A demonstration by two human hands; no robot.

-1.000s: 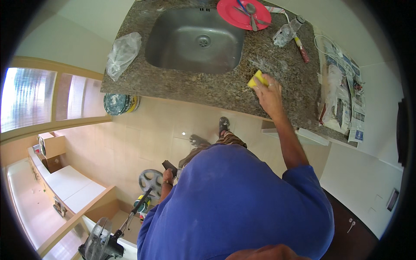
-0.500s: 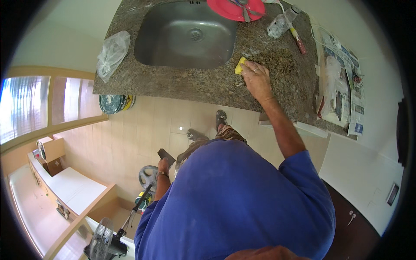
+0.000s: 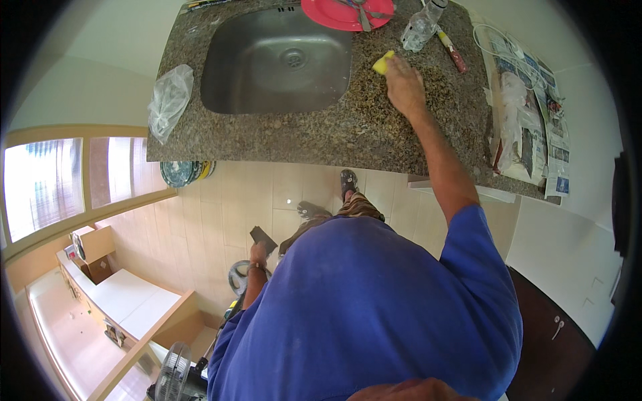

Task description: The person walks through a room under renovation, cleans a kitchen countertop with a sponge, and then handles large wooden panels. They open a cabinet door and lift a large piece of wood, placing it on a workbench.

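Note:
My right hand is closed on a yellow sponge, low over the speckled granite countertop just right of the steel sink. The stone around the hand looks wet. Down at my left side, well away from the counter, my left hand grips a dark, flat, rectangular piece whose exact kind I cannot make out. Beyond the sponge stand a clear plastic bottle, lying tilted, and a brush-like tool with a red handle.
A red plate with cutlery overlaps the sink's far edge. A clear plastic bag lies left of the sink. Newspaper, plastic and a white cable line the counter's right end. Paint buckets and a fan stand to the left.
My right hand has moved the sponge away from the counter's front edge, toward the bottle. My left hand still holds the dark piece. The whole view has shifted slightly.

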